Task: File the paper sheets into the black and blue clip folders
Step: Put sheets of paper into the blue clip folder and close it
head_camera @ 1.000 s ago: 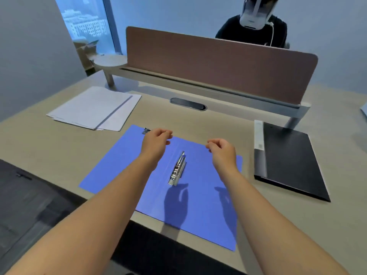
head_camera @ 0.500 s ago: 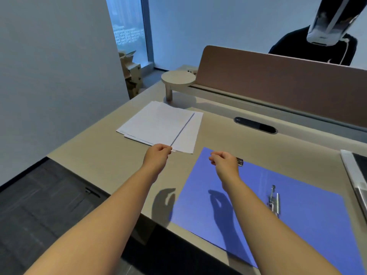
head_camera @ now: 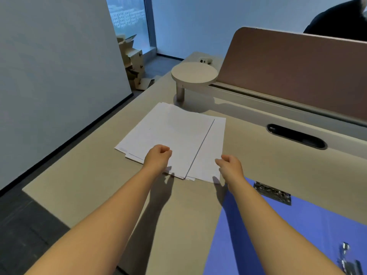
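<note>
A stack of white paper sheets (head_camera: 174, 133) lies on the beige desk, slightly fanned. My left hand (head_camera: 157, 158) hovers over the stack's near edge with its fingers curled in, holding nothing. My right hand (head_camera: 230, 166) is at the stack's near right corner, fingers loosely curled, also holding nothing. The open blue clip folder (head_camera: 288, 231) lies flat at the lower right, with a metal clip (head_camera: 272, 192) at its far edge and a metal fastener (head_camera: 347, 259) in its spine. The black folder is out of view.
A round raised stand (head_camera: 194, 73) and a brown divider panel (head_camera: 294, 70) stand behind the papers. A dark cable slot (head_camera: 296, 135) is set in the desk. A person in black (head_camera: 341, 20) sits beyond the divider. Cardboard boxes (head_camera: 133, 62) lie on the floor.
My view swung left from the blue folder to the paper stack. Both hands moved left and forward from over the folder to the near edge of the papers.
</note>
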Tool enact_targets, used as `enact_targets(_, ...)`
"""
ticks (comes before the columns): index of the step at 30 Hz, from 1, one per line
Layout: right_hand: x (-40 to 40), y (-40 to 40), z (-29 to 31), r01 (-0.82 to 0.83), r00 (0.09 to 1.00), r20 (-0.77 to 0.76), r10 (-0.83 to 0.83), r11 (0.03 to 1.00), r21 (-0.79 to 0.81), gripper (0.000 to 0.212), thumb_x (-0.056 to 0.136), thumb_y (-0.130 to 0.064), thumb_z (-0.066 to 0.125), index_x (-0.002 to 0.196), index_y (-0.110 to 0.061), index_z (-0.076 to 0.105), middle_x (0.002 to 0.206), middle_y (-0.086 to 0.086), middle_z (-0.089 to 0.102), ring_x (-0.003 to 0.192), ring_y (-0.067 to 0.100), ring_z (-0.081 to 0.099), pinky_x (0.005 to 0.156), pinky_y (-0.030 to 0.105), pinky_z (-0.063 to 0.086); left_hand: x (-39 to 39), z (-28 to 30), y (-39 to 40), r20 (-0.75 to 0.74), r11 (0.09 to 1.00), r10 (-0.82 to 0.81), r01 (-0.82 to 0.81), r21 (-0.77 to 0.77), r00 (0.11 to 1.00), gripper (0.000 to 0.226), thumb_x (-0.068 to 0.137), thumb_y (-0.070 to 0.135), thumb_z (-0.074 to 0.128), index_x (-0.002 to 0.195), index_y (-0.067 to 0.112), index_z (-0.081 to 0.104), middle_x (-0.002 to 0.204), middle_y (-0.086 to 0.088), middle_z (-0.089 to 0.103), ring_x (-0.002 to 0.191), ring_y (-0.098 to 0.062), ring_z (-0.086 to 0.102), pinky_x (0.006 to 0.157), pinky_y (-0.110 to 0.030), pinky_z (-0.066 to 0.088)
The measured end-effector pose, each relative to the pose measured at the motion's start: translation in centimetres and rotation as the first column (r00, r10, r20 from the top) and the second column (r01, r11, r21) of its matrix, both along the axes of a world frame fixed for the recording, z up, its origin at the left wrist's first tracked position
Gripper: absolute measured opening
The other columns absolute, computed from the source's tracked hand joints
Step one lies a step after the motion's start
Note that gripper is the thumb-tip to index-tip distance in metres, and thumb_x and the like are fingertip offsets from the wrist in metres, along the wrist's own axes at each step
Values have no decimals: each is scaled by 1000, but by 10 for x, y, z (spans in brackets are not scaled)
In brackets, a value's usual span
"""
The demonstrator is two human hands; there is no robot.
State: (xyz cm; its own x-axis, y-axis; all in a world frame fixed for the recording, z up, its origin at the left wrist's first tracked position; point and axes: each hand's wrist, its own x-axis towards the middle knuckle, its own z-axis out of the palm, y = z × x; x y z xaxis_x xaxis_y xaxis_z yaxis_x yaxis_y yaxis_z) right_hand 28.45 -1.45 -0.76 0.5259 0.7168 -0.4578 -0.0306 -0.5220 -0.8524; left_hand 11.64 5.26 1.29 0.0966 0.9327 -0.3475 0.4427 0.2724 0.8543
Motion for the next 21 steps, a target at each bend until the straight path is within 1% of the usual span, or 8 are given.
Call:
enact_targets(1,3,7,-3,3,1000,8,-3,1000,-12,49,93,-12,47,139,-4,36,142,12,42,122,28,47,86,29,37,2,-3,9,-23,1000,-7,7,-3,1000,36,94,15,44,128,3,48,127,-9,53,102,-24,55,78,-23,46)
enact_targets(2,6,17,-7,9,1000,18,-9,1000,-26,50,92,-13,47,140,-4,35,139,11,43,118,26,47,88,29,36,4,-7,20,-52,1000,-12,12,1,999,39,94,16,44,131,4,45,128,-7,52,105,-23,54,80,-22,46)
enact_targets(5,15,46,-24,20,997,70,-15,997,-73,57,86,-19,53,139,-6,37,134,7,48,118,27,49,104,38,40,5,-25,60,-201,999,-34,34,1,979,46,93,18,48,136,5,41,143,-11,45,131,-29,42,107,-37,37)
enact_targets(7,18,60,-35,30,995,97,-19,993,-112,62,81,-22,56,138,-7,38,141,10,47,127,32,46,107,45,38,1,-38,83,-334,999,-39,40,-1,942,48,91,19,51,136,7,41,144,-11,46,135,-30,38,108,-40,34)
enact_targets(10,21,81,-40,61,983,181,-27,981,-186,65,84,-22,58,142,-6,32,145,12,40,134,33,34,108,41,34,-6,-54,110,-539,998,-33,53,21,842,53,88,20,57,137,9,40,142,-12,48,136,-31,33,106,-42,34)
enact_targets(13,23,100,-47,69,968,250,-6,968,-243,70,85,-24,58,144,-7,25,149,10,32,137,33,26,111,44,31,-16,-65,131,-715,998,-50,63,-8,697,64,84,27,60,140,12,33,150,-13,32,142,-35,19,112,-44,28)
enact_targets(16,18,112,-48,87,962,272,-3,951,-297,70,85,-24,59,143,-7,24,150,9,27,135,34,26,109,46,30,-32,-71,154,-771,996,-84,60,-60,632,80,78,37,65,143,12,25,153,-15,22,142,-37,14,116,-46,22)
enact_targets(21,11,125,-53,158,954,293,-62,935,-317,70,81,-22,63,139,-2,29,146,13,28,130,36,36,107,49,36,-51,-71,185,-725,993,-110,50,-103,680,102,67,51,70,145,9,19,148,-18,28,136,-37,27,109,-45,29)
